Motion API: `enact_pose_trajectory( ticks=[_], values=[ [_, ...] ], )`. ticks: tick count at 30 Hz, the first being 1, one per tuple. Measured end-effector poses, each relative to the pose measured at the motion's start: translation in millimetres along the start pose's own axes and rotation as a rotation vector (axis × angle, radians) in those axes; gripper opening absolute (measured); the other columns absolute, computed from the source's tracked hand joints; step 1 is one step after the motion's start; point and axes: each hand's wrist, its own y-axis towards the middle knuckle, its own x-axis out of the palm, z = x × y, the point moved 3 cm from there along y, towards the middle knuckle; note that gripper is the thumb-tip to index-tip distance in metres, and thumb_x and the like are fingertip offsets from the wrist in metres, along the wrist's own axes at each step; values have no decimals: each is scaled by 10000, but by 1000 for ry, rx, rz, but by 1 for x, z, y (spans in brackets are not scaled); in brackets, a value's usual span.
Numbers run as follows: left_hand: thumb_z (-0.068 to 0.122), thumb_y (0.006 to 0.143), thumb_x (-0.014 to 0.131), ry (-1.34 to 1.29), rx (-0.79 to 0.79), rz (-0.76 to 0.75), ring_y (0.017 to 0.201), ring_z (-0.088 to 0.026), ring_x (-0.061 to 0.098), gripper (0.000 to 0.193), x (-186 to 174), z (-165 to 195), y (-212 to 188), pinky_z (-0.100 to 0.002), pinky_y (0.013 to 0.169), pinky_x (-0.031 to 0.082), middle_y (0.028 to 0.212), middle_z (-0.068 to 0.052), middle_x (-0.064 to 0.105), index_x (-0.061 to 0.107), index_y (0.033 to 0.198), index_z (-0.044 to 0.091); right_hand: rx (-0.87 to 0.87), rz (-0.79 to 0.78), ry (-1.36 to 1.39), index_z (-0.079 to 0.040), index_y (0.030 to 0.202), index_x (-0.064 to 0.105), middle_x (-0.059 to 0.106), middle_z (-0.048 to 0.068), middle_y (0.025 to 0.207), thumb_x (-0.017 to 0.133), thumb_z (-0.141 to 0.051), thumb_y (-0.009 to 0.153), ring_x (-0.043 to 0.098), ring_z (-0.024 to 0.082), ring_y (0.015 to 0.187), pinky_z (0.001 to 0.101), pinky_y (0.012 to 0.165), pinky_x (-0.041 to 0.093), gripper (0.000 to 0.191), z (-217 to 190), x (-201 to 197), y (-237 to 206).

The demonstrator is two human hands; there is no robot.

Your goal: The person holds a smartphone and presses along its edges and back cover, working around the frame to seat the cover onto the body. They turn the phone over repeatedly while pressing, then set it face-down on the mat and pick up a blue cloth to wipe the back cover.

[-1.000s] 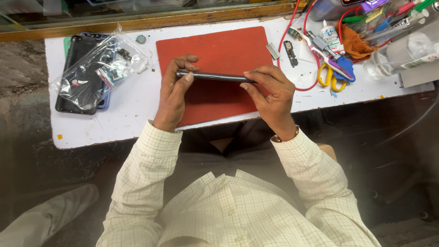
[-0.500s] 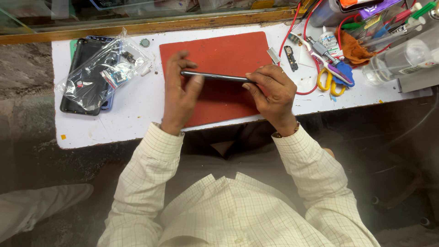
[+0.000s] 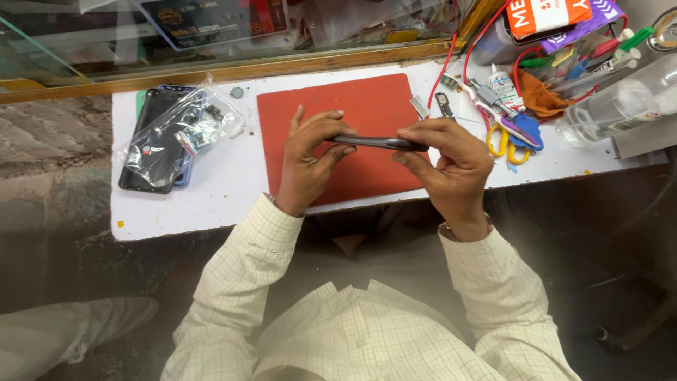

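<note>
Both grips were closed on a thin dark slab-shaped phone [image 3: 377, 142]: left hand [image 3: 307, 159] and right hand [image 3: 448, 166] pinched its ends, edge-on, above the red rectangular mat [image 3: 367, 106]; prying its seam likely demanded steady, even pressure.

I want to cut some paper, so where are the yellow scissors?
In the head view, the yellow-handled scissors lie on the white table, right of the red mat and just past the right hand, beside a blue tool.
</note>
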Motion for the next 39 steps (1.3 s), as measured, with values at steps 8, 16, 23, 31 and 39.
enact_pose_trajectory(
  ticks=[8,16,23,31,39],
  values=[
    [16,965,732,-241,52,-142,1183,-239,728,293,-8,45,3,-436,1108,500,1252,-77,729,663,1245,70,-98,12,-102,17,1176,718,695,120,1110,817,101,895,693,188,1041,268,874,595,309,-22,15,2],
    [-60,1011,661,-387,16,-102,1176,-243,735,260,-19,50,6,-397,1137,547,1221,-112,743,665,1249,42,-135,19,-145,4,1180,716,661,94,1096,816,92,898,676,187,1003,282,885,596,312,-34,40,8],
    [-45,1020,649,-431,97,-78,1334,-275,664,226,-18,43,5,-479,1272,449,1284,-114,720,640,1217,65,-187,54,-225,-2,1115,726,664,80,1061,860,47,875,669,188,961,291,823,596,279,-36,50,12],
    [-44,1020,656,-408,100,-58,1286,-280,696,225,-13,37,6,-473,1261,460,1248,-113,736,647,1213,69,-257,52,-310,-18,1103,735,691,70,1045,867,42,862,651,199,943,298,800,555,281,-41,46,17],
    [-43,1042,634,-454,130,-47,1296,-282,683,190,-9,40,8,-465,1258,468,1258,-137,725,642,1216,31,-270,63,-320,-14,1092,735,682,68,1024,875,49,851,635,193,914,303,789,544,286,-44,43,19]
  ],
)
